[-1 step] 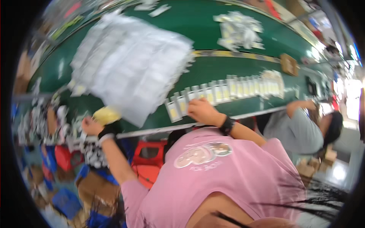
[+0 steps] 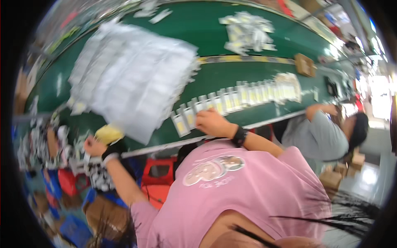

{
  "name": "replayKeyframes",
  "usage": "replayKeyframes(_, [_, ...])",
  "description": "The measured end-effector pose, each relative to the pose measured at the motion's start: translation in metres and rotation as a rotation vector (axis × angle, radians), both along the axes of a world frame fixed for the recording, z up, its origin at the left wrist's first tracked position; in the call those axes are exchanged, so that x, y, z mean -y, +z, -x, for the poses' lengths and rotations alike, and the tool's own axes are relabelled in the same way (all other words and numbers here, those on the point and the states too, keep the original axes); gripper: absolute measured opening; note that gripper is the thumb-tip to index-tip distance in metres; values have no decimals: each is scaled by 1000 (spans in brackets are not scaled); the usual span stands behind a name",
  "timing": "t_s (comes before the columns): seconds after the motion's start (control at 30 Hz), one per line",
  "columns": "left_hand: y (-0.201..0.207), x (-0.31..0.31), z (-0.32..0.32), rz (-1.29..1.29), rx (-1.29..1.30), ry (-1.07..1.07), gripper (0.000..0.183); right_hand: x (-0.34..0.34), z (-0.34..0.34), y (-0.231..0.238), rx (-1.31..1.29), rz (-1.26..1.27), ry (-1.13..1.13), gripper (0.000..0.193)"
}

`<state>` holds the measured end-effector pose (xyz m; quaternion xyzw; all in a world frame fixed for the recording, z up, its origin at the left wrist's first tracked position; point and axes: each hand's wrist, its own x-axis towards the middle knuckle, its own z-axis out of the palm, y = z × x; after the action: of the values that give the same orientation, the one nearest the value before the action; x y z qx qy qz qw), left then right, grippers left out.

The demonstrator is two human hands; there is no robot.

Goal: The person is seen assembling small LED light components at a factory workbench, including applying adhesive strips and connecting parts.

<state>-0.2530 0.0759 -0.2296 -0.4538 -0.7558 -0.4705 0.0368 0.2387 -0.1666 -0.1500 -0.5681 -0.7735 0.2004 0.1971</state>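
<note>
My left hand [image 2: 95,146] is at the table's near left edge, its fingers closed on the edge of a soft-looking yellow piece [image 2: 109,134]; blur hides its kind. My right hand [image 2: 216,123] rests at the near side of a row of small flat clear packets [image 2: 227,102] with yellow-and-white contents, which overlap one another. Its fingers curl down over the packets near the row's left end, and the fingertips are hidden. Between the hands and farther back lies a broad layered pile of whitish translucent plastic bags [image 2: 132,78]. One corner of it reaches toward the near edge.
A loose heap of similar packets [image 2: 248,33] lies across a yellow-black strip [image 2: 248,59] on the green table [image 2: 198,25]. A small brown box [image 2: 304,65] stands farther right. Another person in grey [image 2: 316,134] sits at the right. Red stools [image 2: 158,172] and cartons [image 2: 106,208] fill the floor at left.
The whole view has shifted slightly, so things appear a little farther left. Both hands keep nearly the same places beside the yellow piece and the packet row.
</note>
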Motion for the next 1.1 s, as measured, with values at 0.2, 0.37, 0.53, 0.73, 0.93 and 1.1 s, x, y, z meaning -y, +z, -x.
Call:
replayKeyframes(0.2, [27,-8,-26,204,287,-57,42,6,-14,23,-41,18,-88,6])
replayKeyframes(0.37, [19,-4,-17,90,345,-127,31,20,-31,30,-55,54,-125,7])
replayKeyframes(0.53, [26,-2,-17,54,55,-159,20,35,-51,35,-101,59,-203,7])
replayKeyframes(0.73, [55,4,-37,52,-63,-237,36,44,-76,57,-171,-1,-298,6])
replayKeyframes(0.93, [85,15,-47,109,145,-250,31,51,-132,102,-297,7,-437,12])
replayKeyframes(1.1, [144,60,-141,-41,107,-439,28,50,-201,86,-468,-44,-701,29])
